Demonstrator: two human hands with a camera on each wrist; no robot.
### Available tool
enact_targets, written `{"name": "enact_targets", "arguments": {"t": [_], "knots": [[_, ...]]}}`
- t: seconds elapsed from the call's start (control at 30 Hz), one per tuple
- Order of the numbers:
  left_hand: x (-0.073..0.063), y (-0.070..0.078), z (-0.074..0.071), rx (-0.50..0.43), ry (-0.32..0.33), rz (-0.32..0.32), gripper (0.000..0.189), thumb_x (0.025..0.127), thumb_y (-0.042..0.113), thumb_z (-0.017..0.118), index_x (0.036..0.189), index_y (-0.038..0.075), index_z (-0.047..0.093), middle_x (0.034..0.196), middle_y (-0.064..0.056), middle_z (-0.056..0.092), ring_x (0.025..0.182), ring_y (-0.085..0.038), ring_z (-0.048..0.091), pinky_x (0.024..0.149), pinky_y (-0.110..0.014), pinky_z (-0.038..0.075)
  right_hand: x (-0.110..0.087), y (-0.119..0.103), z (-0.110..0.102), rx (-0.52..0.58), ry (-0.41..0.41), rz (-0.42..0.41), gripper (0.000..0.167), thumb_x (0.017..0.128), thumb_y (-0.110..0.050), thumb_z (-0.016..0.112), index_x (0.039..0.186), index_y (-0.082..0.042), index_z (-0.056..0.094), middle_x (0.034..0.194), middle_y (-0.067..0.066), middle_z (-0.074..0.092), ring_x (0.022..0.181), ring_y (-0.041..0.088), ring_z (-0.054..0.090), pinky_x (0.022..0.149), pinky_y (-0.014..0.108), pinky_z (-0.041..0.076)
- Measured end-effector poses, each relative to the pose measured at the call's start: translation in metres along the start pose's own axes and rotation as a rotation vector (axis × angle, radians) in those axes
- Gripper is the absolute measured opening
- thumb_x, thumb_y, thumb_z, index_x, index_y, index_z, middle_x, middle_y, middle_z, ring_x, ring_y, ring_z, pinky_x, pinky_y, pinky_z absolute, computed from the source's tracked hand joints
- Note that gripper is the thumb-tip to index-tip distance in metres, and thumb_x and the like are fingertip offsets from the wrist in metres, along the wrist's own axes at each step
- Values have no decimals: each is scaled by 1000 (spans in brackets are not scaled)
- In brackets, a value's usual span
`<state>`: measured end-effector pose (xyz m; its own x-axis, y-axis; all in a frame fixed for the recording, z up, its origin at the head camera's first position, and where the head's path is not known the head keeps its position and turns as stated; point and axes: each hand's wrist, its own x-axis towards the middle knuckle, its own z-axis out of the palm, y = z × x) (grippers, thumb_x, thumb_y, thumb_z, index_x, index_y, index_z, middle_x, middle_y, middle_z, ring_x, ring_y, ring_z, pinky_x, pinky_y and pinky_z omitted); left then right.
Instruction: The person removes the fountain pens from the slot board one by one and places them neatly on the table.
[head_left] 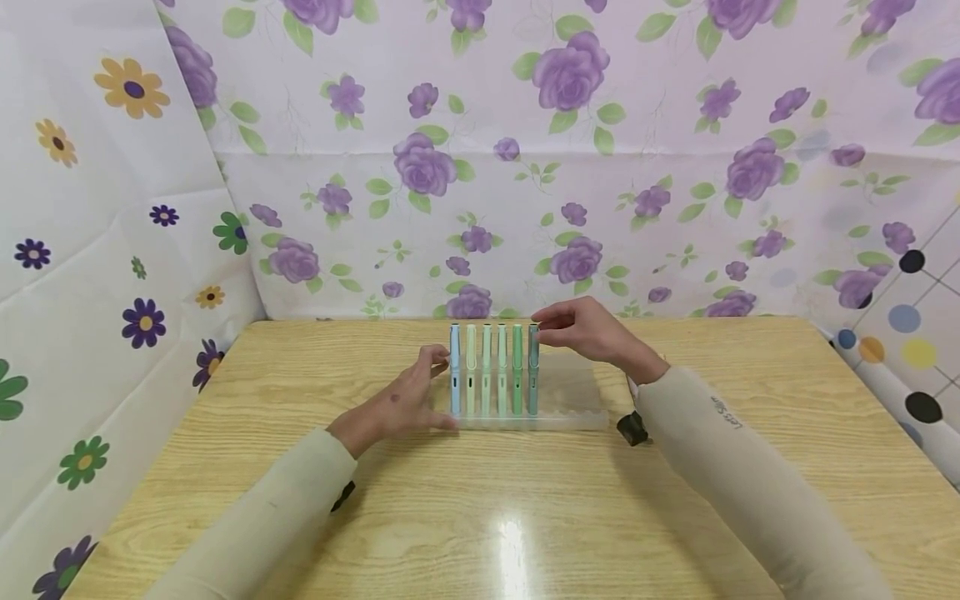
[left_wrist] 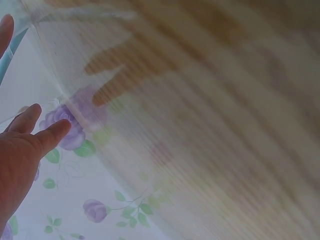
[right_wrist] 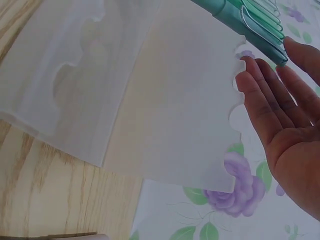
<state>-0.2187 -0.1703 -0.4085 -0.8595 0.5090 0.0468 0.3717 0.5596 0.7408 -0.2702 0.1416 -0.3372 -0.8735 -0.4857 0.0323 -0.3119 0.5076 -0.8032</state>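
Observation:
A clear plastic pen stand [head_left: 572, 392] sits on the table, its scalloped back panel [right_wrist: 185, 100] filling much of the right wrist view. Several capped pens with wire clips stand upright in its left half, from a light blue pen [head_left: 455, 371] to a green pen [head_left: 517, 367]. My right hand [head_left: 585, 331] pinches the top of the dark teal pen [head_left: 533, 375], the rightmost one, between thumb and finger. With the thumb at the front corner and fingers toward the back, my left hand [head_left: 408, 396] holds the stand's left end.
The wood-grain table [head_left: 480, 508] extends around the stand. Behind it hangs a cloth with purple flowers [head_left: 480, 167], and a white flowered cloth [head_left: 112, 208] hangs at the left. A black object [head_left: 632, 428] shows beneath the right sleeve.

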Motion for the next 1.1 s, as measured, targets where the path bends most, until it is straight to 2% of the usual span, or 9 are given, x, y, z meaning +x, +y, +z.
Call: {"name": "enact_targets", "arguments": {"t": [0.27,0.4,0.53,0.93,1.1], "knots": [[0,0,0,6,0,0,100,74,14,90,144,6,19,154,-22,30,145,-36,30,118,-48,26,2,1,4,72,11,2,26,95,-11,69,116,4,66,97,12,70,88,24,68,89,50,56],[1,-1,0,9,0,2,99,75,14,90,143,6,19,153,-21,30,146,-36,29,117,-48,27,1,0,3,81,9,5,23,95,-11,70,112,3,66,95,12,70,85,21,68,86,43,58],[1,-2,0,16,-1,10,99,75,14,90,143,5,18,153,-22,30,145,-37,30,117,-48,28,0,-2,-1,71,10,2,23,96,-13,69,113,3,66,96,12,71,85,21,69,83,36,59],[0,-1,-1,24,-1,4,101,74,17,90,144,6,19,153,-21,31,145,-36,31,118,-47,26,-7,-4,-25,33,58,45,30,98,-19,67,121,-1,64,105,14,70,91,24,70,85,39,58],[1,-1,-1,23,-2,6,101,73,16,90,143,7,19,153,-20,33,145,-37,31,118,-47,25,-13,0,-37,57,59,62,30,99,-18,66,122,1,62,107,17,69,90,23,70,85,36,59]]}}
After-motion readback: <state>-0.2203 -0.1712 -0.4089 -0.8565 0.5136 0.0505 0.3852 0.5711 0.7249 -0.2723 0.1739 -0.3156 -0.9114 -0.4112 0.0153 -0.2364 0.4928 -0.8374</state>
